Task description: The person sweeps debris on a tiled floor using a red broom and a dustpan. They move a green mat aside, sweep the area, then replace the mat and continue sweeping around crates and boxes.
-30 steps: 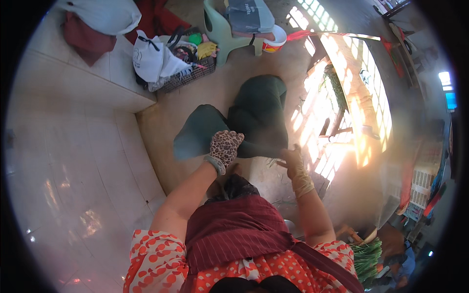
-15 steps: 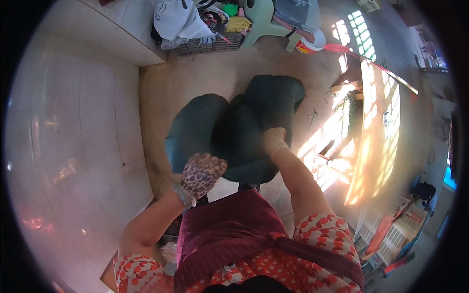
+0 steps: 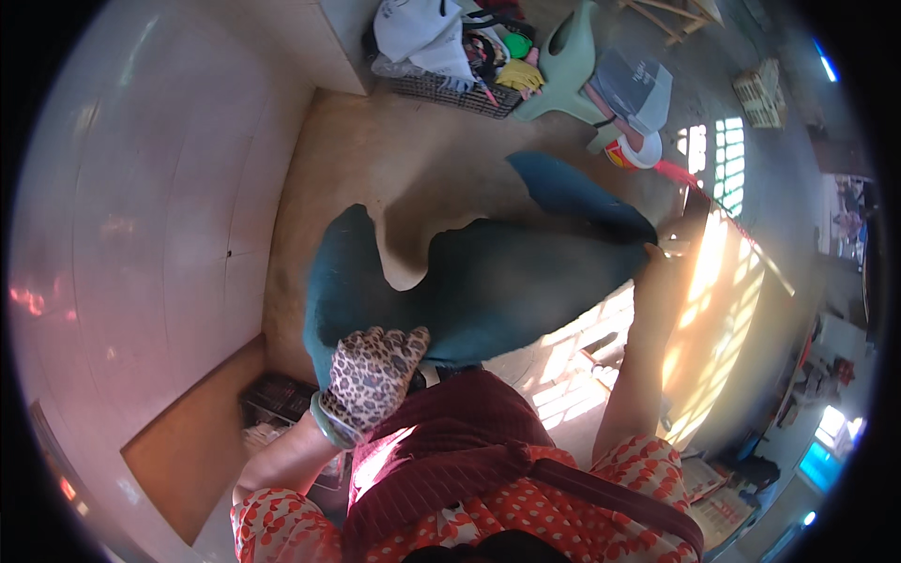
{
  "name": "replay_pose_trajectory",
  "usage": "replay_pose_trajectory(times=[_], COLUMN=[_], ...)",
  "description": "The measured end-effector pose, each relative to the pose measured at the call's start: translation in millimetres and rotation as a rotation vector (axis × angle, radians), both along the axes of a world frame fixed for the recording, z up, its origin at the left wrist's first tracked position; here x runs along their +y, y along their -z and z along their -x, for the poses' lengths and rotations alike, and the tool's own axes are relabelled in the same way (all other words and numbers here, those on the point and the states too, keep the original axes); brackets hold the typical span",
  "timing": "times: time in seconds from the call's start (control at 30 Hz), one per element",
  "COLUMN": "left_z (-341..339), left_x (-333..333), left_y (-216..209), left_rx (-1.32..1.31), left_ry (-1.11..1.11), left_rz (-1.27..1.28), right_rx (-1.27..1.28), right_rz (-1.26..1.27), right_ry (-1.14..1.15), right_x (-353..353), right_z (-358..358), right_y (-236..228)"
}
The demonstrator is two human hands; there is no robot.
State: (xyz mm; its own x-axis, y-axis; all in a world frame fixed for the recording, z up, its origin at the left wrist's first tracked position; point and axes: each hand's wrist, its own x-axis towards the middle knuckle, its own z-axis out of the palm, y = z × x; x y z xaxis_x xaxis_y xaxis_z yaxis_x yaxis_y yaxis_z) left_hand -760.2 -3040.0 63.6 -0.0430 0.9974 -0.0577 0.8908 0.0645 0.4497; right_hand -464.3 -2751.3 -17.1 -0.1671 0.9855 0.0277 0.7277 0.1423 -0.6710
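Note:
A large dark teal-green cloth (image 3: 526,277) hangs stretched in front of me, with a deep curved notch in its far edge. One flap folds over at its far right, and whether it is a garment I cannot tell. My left hand (image 3: 375,380), in a leopard-print glove, is closed on the cloth's near edge by my waist. My bare right hand (image 3: 659,263) is out to the right, its fingers closed at the cloth's right end; motion and glare blur it.
A dark basket (image 3: 446,94) of bags and gloves stands far ahead, beside a pale green plastic stool (image 3: 563,70) with a grey package (image 3: 631,89). A white tub (image 3: 638,150) is next to it. White tiled wall (image 3: 160,216) on the left; sunlit board (image 3: 718,319) on the right.
My right hand has swung out to the right, pulling the bunched cloth wide. My left hand has stayed near my waist, still closed on the cloth. The view has shifted.

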Motion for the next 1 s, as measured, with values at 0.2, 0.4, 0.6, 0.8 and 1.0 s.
replay_pose_trajectory(times=[0.2, 0.4, 0.6, 0.8, 1.0], left_z=[0, 48, 141, 278, 289], left_x=[-48, -106, -195, -287, -345], left_y=[-29, 12, 97, 259, 377], left_rx=[-0.288, -0.448, -1.218, -0.169, -0.034], left_ry=[-0.230, -0.643, -1.210, -1.131, -1.344], left_rz=[-0.046, 0.003, 0.075, 0.337, 0.220], right_rx=[0.086, 0.624, 0.396, 0.439, -0.061], right_rz=[-0.074, 0.451, 0.263, 0.158, 0.419], right_ry=[-0.201, 0.010, -0.461, -1.015, -1.036], right_x=[18, 18, -66, -210, -281], right_z=[78, 269, 499, 603, 431], right_y=[-27, 9, 90, 173, 339])
